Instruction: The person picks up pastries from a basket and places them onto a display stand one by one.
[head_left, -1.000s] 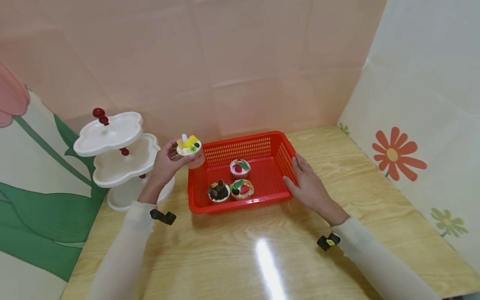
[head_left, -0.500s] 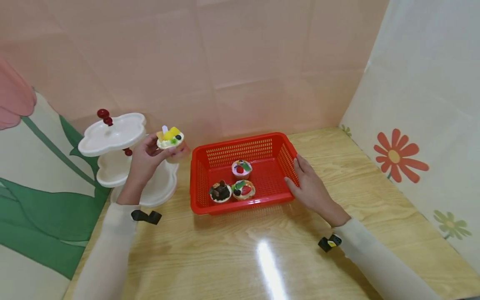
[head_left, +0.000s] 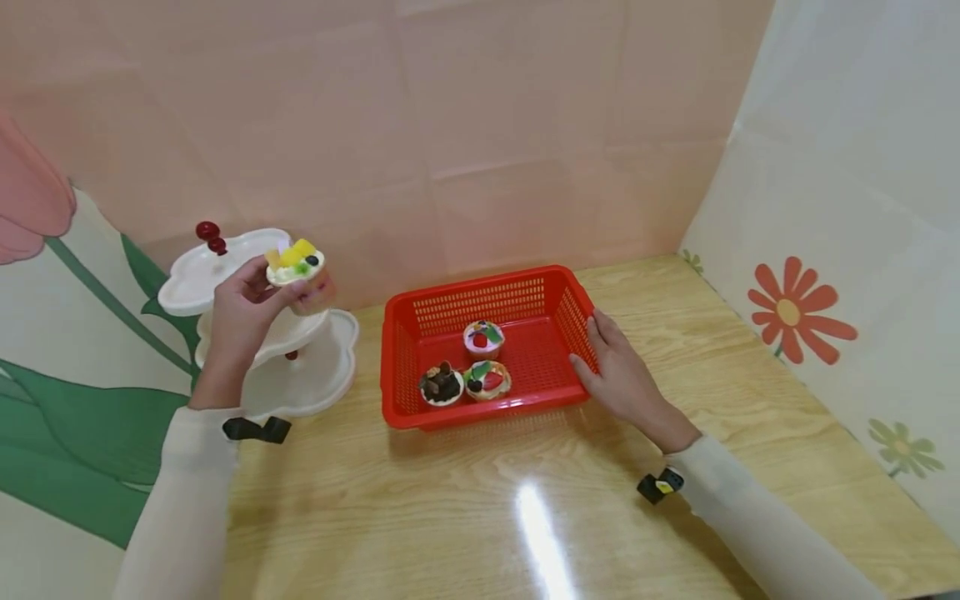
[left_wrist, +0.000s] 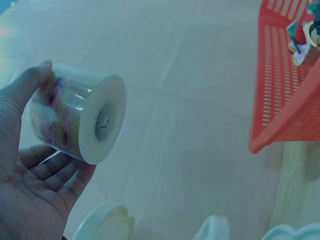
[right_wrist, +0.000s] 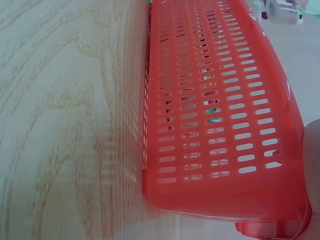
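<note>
My left hand (head_left: 243, 312) pinches a cake cup (head_left: 306, 287) between thumb and fingers. The cup is clear, with pink and tan layers, white cream and yellow fruit on top. It is held in front of the white tiered stand (head_left: 258, 250), overlapping its tiers in the head view. In the left wrist view the cup's (left_wrist: 75, 112) round white base shows, with the fingers below it. My right hand (head_left: 622, 371) holds the right front corner of a red plastic basket (head_left: 536, 396), thumb at the rim and fingers along the right side.
Inside the basket sit a chocolate-topped cake cup (head_left: 441, 385), a strawberry-topped one (head_left: 487, 381) and a pink-creamed one (head_left: 483, 337). The stand has wavy-edged plates and a red knob (head_left: 207, 230). A pink-covered wall (head_left: 510, 167) rises behind the wooden table (head_left: 420, 517).
My left hand has carried the cake cup leftward from over the basket's left end to the front of the tiered stand. My right hand stays at the basket's corner.
</note>
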